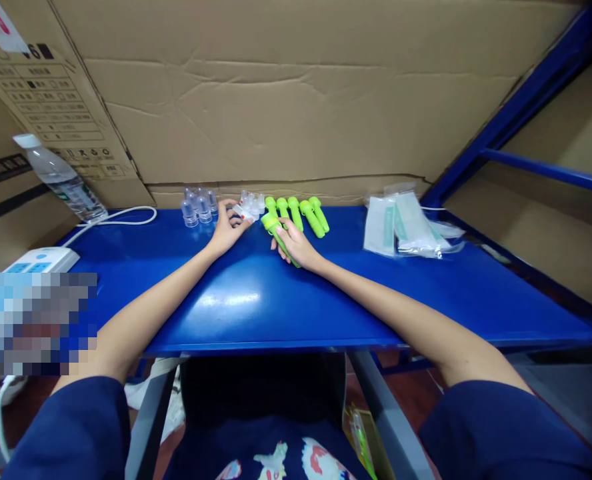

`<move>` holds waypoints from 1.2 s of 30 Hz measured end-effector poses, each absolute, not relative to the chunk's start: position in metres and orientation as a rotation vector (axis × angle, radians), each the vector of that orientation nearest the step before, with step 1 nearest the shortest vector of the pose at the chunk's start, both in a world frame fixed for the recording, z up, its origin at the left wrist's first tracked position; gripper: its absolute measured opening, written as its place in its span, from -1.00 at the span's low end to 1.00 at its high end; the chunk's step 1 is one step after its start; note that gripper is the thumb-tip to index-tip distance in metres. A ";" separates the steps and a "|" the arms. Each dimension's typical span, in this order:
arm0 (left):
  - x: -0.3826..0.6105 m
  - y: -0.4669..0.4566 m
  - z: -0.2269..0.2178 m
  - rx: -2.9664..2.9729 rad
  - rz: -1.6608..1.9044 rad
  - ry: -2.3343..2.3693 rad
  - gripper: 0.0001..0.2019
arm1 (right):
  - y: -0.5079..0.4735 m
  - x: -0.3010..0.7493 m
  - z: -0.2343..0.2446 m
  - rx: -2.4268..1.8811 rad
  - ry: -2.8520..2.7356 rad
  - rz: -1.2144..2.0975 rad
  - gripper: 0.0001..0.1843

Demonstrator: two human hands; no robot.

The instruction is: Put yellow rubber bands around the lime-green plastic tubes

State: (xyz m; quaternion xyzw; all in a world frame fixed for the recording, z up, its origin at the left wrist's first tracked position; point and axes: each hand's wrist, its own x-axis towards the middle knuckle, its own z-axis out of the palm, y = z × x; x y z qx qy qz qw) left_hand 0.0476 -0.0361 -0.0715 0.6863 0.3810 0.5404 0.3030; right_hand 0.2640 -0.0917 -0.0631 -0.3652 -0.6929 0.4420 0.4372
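Note:
My right hand [299,245] is wrapped round a lime-green toy flashlight [272,223], its wide head tilted up to the left. Behind it, several more green flashlights [296,212] lie in a row against the cardboard. My left hand [227,230] has its fingers and thumb closed around a small whitish clear plastic piece with a red dot [243,215]; the grip is partly hidden. Several similar clear pieces [252,201] are clustered just beyond its fingertips. Left of that hand, several clear dome-topped plastic caps [204,208] stand upright on the blue table [246,300].
A water bottle [69,183] leans at the back left, near a white cable [126,219] and a power strip [41,260]. Plastic-wrapped packets [401,223] lie at the right. A cardboard wall [296,113] closes the back, and a blue metal frame [506,107] rises on the right.

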 end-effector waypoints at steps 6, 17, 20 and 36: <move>0.057 -0.035 -0.071 1.723 1.564 0.980 -0.31 | -0.094 0.264 -0.061 -0.925 -1.770 1.077 -0.57; 0.066 -0.053 -0.062 1.824 1.426 0.850 -0.40 | -0.097 0.264 -0.059 -0.891 -1.829 1.034 -0.58; 0.065 -0.055 -0.059 1.840 1.356 0.788 -0.42 | -0.098 0.265 -0.059 -0.892 -1.841 1.028 -0.58; 0.066 -0.065 -0.055 1.982 1.343 0.847 -0.22 | -0.100 0.272 -0.051 -0.828 -2.105 0.499 -0.31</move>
